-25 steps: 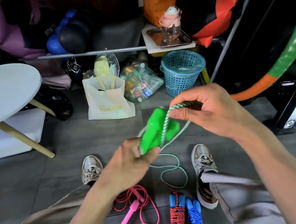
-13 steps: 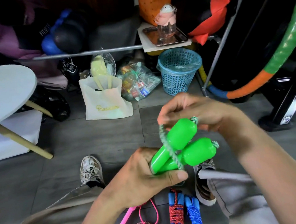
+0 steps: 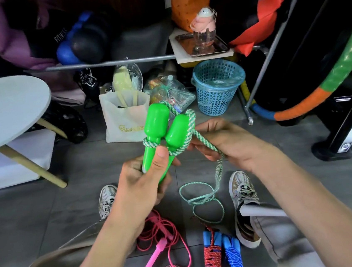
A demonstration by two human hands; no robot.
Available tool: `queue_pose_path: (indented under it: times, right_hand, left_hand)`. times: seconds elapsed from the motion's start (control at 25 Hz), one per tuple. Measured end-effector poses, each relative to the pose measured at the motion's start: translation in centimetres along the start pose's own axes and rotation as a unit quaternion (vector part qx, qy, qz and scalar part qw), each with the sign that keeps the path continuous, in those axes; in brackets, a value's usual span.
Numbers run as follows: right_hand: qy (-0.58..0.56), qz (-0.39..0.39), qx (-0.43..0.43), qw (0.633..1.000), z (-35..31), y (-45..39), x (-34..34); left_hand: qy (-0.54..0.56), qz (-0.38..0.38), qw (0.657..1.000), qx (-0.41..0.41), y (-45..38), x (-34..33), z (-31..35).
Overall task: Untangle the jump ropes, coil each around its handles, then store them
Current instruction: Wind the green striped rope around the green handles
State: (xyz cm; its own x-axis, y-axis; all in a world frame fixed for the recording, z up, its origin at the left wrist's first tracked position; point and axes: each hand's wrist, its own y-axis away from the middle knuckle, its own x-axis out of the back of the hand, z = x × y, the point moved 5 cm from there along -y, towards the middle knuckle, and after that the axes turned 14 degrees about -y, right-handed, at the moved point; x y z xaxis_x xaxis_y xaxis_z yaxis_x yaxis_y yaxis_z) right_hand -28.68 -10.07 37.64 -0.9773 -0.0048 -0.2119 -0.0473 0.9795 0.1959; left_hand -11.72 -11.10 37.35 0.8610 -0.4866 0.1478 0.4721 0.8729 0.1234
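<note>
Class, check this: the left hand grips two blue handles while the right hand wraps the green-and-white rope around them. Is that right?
Not quite. In the head view the handles gripped by the left hand are green, not blue. The right hand does wrap the green-and-white rope around them.

Blue mesh basket (image 3: 218, 87) beside white tote bag (image 3: 124, 121); clear plastic bag (image 3: 166, 95) between; round white table (image 3: 5, 107) left; 2 sneakers (image 3: 242, 191) on floor.
</note>
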Motion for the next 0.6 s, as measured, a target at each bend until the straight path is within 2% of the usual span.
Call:
queue_pose_path:
  times: [0.16, 0.32, 0.44, 0.6]
  right_hand:
    - [-0.006, 0.014, -0.028, 0.999, 0.1, 0.2, -0.3]
    - [0.024, 0.034, -0.036, 0.998, 0.9, 0.0, -0.2]
    - [0.044, 0.031, -0.036, 0.998, 1.7, -0.2, -0.4]
    - [0.061, 0.035, -0.047, 0.996, 2.2, -0.2, -0.6]
  left_hand:
    - [0.001, -0.001, 1.000, 0.008, 0.5, 0.5, 0.1]
    - [0.009, 0.045, 0.998, 0.031, 0.4, 1.0, -0.2]
    - [0.016, 0.062, 0.998, 0.013, 0.3, 0.6, -0.1]
    - [-0.035, 0.040, 0.998, -0.023, 0.1, 0.3, 0.5]
